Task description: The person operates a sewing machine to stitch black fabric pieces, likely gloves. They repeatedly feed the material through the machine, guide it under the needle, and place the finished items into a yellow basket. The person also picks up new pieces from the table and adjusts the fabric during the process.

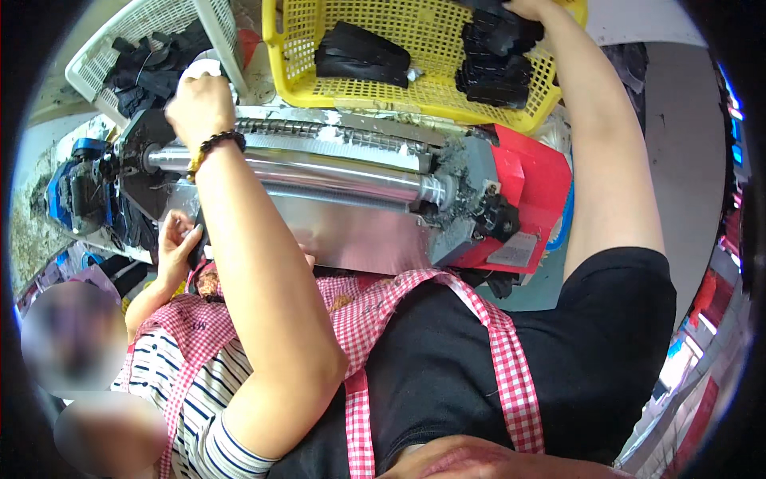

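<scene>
**Two hands over a roller machine, baskets beyond**

Workshop clutter fills the head view: a long machine [351, 172] with shiny metal rollers lies across the middle, its right end capped by a red housing [536, 180] and its left end by a blue motor [70, 185]. Grey dust and scraps cling to the dark block beside the red housing.

Beyond the machine stands a yellow basket [415, 88] holding stacks of black pieces [361, 54]. The right hand [523, 9] reaches into its far right corner and rests on one black stack [499, 60]; the picture's upper edge cuts the fingers off, so whether they are spread or pinching I cannot tell. The right forearm crosses over the basket's rim and the red housing, hiding part of both.

To the left sits a white basket [155, 24], tilted, with more black pieces [148, 68] inside. The left hand [199, 108] is at its near edge, fingers curled shut around something white [201, 69] that peeks above the knuckles; what it is I cannot tell. A beaded bracelet [215, 145] circles that wrist, and the left arm lies across the rollers, covering their left part.

Lower left, another person in a striped shirt [195, 391] and a red checked apron [187, 319] raises a hand [175, 247] close to the machine's left end. The wearer's own red checked apron [511, 367] runs over a black shirt [558, 359].
</scene>
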Demonstrator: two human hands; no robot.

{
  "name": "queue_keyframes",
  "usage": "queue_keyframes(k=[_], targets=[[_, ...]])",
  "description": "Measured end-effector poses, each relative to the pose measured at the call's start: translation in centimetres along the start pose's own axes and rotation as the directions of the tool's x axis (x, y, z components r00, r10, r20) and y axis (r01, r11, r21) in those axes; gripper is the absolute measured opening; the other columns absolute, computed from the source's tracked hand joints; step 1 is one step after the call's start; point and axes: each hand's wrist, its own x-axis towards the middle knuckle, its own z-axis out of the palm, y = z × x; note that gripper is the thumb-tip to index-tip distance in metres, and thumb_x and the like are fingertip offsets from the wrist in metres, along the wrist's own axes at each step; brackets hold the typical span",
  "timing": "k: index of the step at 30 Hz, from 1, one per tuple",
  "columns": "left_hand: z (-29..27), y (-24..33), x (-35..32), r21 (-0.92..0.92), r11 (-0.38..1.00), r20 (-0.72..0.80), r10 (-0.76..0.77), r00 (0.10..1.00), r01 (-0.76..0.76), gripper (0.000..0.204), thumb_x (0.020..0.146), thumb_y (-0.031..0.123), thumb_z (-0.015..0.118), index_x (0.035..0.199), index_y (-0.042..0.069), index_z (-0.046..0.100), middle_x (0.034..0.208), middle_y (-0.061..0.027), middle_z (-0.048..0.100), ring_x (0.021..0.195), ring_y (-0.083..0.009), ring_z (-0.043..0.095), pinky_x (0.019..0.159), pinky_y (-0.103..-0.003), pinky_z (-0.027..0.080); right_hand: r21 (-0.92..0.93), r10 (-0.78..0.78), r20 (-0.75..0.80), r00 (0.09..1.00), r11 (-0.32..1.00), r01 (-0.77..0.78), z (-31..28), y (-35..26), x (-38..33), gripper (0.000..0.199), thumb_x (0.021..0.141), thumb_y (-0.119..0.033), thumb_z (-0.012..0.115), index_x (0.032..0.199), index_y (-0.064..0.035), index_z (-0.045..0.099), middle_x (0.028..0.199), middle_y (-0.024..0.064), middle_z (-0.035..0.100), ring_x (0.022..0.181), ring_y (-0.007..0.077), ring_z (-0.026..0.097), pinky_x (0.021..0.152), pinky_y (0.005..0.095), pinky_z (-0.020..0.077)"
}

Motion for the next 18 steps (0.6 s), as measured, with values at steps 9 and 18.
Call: queue_keyframes(k=[9, 18], targets=[[1.6, -7.1, -16.2, -0.815, 0.554, 0.416, 0.358, 0.836, 0.169, 0.027, 0.099, 0.019, 0.051, 0.113, 0.004, 0.069, 0.111, -0.0098, 0.069, 0.099, -0.0232, 0.067, 0.085, -0.038, 0.054, -0.567, 0.368, 0.16, 0.916, 0.794, -0.22, 0.2, 0.3, -1.3, 0.079, 0.094, -0.072, 0.044, 0.13, -0.0041, 0.061, 0.129, 0.0214, 0.065, 0.119, 0.0376, 0.063, 0.099, 0.0506, 0.0504], [-3.4, -7.5, -28.8, -0.907, 0.172, 0.421, 0.367, 0.829, 0.384, 0.016, 0.095, 0.008, 0.067, 0.109, 0.001, 0.063, 0.096, -0.0021, 0.066, 0.089, -0.0091, 0.063, 0.079, -0.025, 0.051, -0.299, 0.297, -0.253, 0.921, 0.881, -0.367, 2.4, 3.9, 0.0, 0.042, 0.103, -0.024, 0.042, 0.141, -0.0132, 0.057, 0.15, 0.0153, 0.049, 0.138, 0.0357, 0.046, 0.113, 0.0495, 0.0386]])
